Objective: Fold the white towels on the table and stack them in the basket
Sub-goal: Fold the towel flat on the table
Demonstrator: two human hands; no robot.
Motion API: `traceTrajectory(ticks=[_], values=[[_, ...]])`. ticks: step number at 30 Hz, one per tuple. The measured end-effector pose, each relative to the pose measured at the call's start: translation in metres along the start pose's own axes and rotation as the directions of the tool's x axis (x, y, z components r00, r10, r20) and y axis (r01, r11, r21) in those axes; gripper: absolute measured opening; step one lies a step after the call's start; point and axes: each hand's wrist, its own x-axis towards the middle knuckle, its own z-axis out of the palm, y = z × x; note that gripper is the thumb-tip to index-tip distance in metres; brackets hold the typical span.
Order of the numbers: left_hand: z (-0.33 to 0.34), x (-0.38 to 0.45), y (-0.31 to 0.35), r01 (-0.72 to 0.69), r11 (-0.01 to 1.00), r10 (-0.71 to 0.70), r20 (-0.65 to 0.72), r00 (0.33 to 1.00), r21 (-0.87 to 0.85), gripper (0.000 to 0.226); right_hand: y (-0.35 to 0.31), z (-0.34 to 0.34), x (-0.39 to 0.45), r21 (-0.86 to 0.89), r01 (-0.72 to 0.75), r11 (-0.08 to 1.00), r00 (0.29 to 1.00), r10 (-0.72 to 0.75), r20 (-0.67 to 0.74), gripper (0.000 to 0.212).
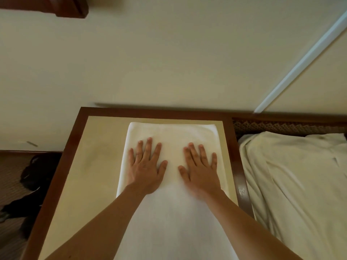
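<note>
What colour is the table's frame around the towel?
Dark reddish-brown wood frame, around a tan inset top; the head view shows it.

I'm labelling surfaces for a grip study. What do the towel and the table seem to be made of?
The white towel looks like soft terry cotton: matte, slightly fuzzy, with a thick rounded fold edge. The table seems to have a dark, glossy varnished wood frame round a smooth tan inlay whose material I cannot tell.

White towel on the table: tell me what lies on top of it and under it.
On the white towel both hands press flat, left hand and right hand. Under it is the table; anything beneath the cloth is covered.
</note>
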Motion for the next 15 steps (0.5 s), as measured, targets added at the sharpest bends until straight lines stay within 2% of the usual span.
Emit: traceTrajectory(ticks=[7, 15], values=[[-0.015, 0.055, -0.023, 0.036, 0.998, -0.035, -0.016, 0.999, 0.049, 0.071, 0.03, -0.012, 0.054, 0.05, -0.264, 0.963, 0.963, 0.266, -0.041, 0.07], [-0.024, 0.109, -0.035, 0.061, 0.998, -0.06, -0.025, 0.998, 0.03, 0.066, 0.035, -0.022, 0.107, 0.048, -0.259, 0.965, 0.963, 0.262, -0.062, 0.07]])
